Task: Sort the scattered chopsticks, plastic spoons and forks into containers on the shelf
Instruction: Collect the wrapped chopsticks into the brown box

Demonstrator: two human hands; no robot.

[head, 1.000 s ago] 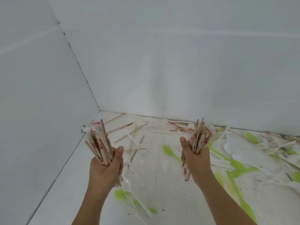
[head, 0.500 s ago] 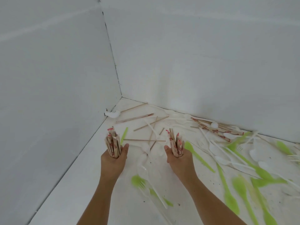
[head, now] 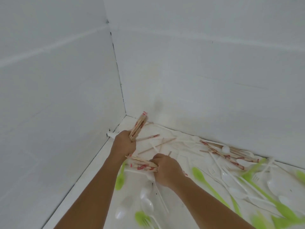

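Well, both hands are full. The left hand is fisted round an upright bundle of chopsticks, its top leaning away toward the far corner. Just near and right of it, the right hand clutches a second bundle that lies almost level, ends pointing left and reaching under the left wrist. The two hands are close together but apart.

The white floor is hemmed in by the left wall and the far wall, which meet at a dark corner seam. The left hand works close to the foot of the left wall. A bare strip runs along that wall toward the near side; everything to the right is crowded.

The chopsticks are thin, pale wooden sticks with red-and-white markings. Loose chopsticks lie crosswise in the far corner, and a longer heap stretches along the foot of the far wall. Near the forearms lie white spoons of glossy, half-clear plastic with oval bowls and slim handles. A green spoon, lime-coloured and matte, lies right of the right hand, another under the left forearm. A white fork shows among the tangle at right, where the near pieces blur into green streaks.
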